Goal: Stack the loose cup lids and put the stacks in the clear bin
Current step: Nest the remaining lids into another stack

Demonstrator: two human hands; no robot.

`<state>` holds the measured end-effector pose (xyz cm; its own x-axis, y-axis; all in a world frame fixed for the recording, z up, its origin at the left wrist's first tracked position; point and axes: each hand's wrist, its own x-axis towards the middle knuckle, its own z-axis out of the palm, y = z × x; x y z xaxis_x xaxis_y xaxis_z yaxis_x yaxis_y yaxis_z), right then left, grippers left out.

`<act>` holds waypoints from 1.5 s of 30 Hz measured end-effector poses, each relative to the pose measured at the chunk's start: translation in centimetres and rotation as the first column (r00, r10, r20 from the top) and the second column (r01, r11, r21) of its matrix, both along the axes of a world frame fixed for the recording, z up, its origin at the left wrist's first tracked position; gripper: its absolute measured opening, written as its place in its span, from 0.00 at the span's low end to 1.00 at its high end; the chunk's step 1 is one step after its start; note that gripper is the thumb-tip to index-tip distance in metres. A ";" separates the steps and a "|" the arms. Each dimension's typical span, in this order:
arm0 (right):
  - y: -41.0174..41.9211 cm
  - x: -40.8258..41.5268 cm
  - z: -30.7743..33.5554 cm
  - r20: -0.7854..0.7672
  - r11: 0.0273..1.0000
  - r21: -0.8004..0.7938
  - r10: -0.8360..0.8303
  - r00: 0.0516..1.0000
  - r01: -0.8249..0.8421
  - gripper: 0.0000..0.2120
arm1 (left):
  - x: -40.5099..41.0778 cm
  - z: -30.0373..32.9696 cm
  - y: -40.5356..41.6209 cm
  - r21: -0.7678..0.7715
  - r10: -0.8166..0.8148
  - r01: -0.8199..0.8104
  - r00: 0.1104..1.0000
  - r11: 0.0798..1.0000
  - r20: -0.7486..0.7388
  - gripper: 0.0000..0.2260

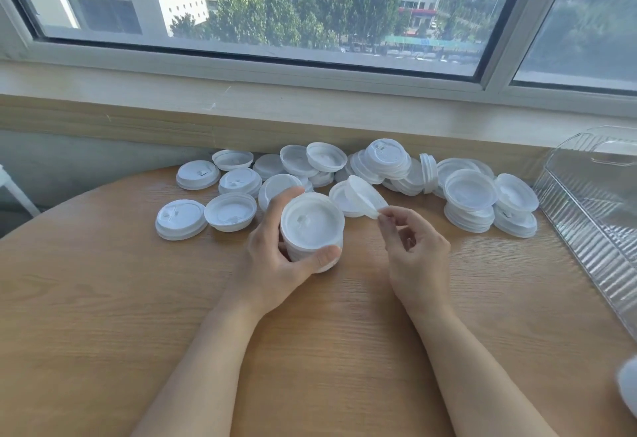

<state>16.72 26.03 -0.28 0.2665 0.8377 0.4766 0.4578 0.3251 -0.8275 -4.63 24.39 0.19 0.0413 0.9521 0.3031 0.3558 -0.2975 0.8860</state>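
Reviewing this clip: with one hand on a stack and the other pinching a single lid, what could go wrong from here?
1. The right hand pinches the tilted lid only by its rim, so it may slip before reaching the stack.
2. The left hand grips the stack from the sides; a crooked lid might not nest.
3. The loose lids sit close behind and may get knocked.

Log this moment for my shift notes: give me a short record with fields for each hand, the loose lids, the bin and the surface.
left hand: grips a stack of lids, held upside down
right hand: fingers pinch the rim of a single lid, tilted beside the stack
loose lids: many, scattered and partly piled along the table's far edge
clear bin: at right, no lids visible inside
surface: round wooden table below a window
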 end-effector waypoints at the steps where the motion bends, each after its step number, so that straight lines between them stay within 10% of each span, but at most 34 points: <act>1: -0.9 0.0 0.1 0.007 1.000 0.030 -0.006 1.000 0.006 0.03 | 0.0 0.1 -0.4 -0.004 0.003 -0.003 1.000 1.000 0.006 0.39; 19: -5.3 -3.5 0.8 0.411 0.862 0.386 0.158 0.898 -0.329 0.05 | -0.7 0.9 -5.2 0.047 0.056 -0.056 0.998 0.997 0.009 0.38; 31: -4.4 -2.1 0.4 0.240 0.950 0.203 0.187 0.953 -0.237 0.13 | -0.9 -0.1 -4.4 0.078 0.063 -0.063 0.998 0.995 0.006 0.44; 45: 3.8 -0.8 -1.3 0.519 0.977 -0.208 0.069 0.852 0.047 0.19 | -0.6 -0.6 -3.6 0.082 0.101 -0.093 0.990 0.992 -0.098 0.35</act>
